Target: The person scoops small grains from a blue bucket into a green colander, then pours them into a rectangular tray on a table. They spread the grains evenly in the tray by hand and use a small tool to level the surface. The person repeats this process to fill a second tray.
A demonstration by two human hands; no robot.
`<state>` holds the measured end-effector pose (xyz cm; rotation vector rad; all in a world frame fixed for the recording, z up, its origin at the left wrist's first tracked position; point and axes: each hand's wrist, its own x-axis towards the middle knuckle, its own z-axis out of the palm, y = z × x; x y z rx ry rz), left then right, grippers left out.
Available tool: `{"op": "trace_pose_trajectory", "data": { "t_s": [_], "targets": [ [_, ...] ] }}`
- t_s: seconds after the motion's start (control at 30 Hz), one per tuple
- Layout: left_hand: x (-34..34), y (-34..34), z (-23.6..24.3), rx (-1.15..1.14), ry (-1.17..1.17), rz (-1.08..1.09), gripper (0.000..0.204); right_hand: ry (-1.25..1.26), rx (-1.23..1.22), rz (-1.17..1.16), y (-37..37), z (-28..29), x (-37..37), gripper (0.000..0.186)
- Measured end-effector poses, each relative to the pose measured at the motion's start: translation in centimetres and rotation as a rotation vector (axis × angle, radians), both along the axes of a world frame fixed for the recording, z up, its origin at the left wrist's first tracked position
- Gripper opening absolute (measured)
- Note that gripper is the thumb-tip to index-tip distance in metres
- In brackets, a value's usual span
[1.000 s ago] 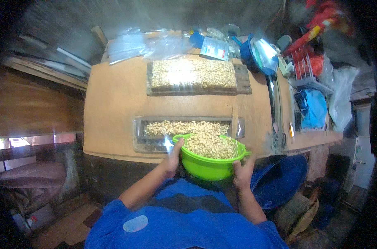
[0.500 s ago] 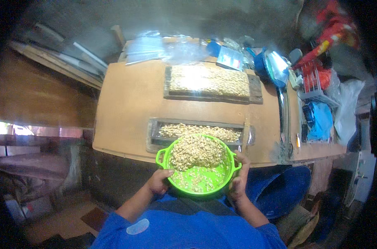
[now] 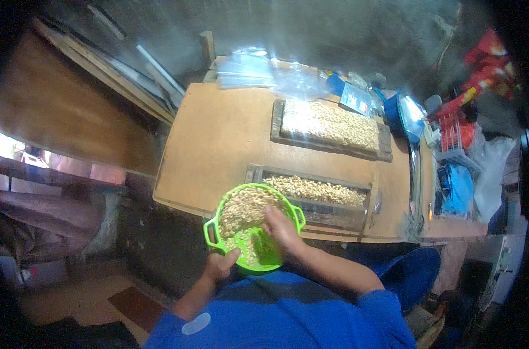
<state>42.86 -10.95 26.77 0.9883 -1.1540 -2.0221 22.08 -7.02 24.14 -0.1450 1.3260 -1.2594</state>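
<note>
A lime-green two-handled basin (image 3: 267,256) is held against my body at the table's near edge. Pale bean-like pieces (image 3: 247,206) are heaped on its far side, and its near part shows bare green with scattered bits. My left hand (image 3: 222,264) grips the near-left rim, thumb over the edge. Inside the basin is my right hand (image 3: 283,231), fingers stretched toward the heap and partly hidden. Just beyond lies a long wooden frame (image 3: 325,218) with a loose row of the same pieces (image 3: 314,190). Farther back, a second wooden frame (image 3: 384,142) holds an evenly packed layer (image 3: 328,125).
Clear plastic sheets (image 3: 247,68) lie along the table's (image 3: 212,139) back edge. To the right are a blue container (image 3: 405,116), a wire basket (image 3: 450,132) and a light-blue bag (image 3: 459,189). Below the table at right stands a large blue tub (image 3: 412,273).
My right hand has let go of the basin's right side and reached into it. The basin has shifted left and turned slightly, uncovering more of the near frame. The view has swung left.
</note>
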Motion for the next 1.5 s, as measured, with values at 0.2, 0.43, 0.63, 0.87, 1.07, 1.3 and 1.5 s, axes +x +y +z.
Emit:
{"op": "trace_pose_trajectory", "data": {
  "t_s": [0.2, 0.43, 0.63, 0.87, 1.07, 1.3, 1.5],
  "targets": [
    [3.5, -0.8, -0.5, 0.056, -0.185, -0.068, 0.088, 0.358, -0.127, 0.385, -3.1, -2.2, 4.9, 0.047],
    [5.0, -1.7, -1.3, 0.105, -0.183, -0.049, 0.087, 0.015, -0.091, 0.353, -5.9, 0.8, 8.4, 0.055],
    [5.6, -2.6, -2.6, -0.053, -0.165, -0.032, 0.046, -0.511, 0.064, 0.215, -6.5, 2.1, 7.6, 0.045],
    [6.1, -4.2, -3.8, 0.261, -0.096, -0.035, 0.064, -0.472, 0.133, 0.111, -5.4, 4.4, 4.3, 0.042],
    [5.8, -4.5, -5.5, 0.236, 0.142, 0.006, 0.065, -0.511, 0.107, 0.014, -5.5, 5.7, 0.8, 0.043],
    [6.4, -5.1, -6.2, 0.310, 0.110, 0.005, 0.070, -0.274, 0.064, -0.090, -7.2, 3.6, -5.9, 0.044],
    [7.5, -4.5, -7.7, 0.280, 0.117, 0.108, 0.071, 0.235, -0.019, -0.063, -8.7, -2.2, -10.6, 0.030]
  ]
}}
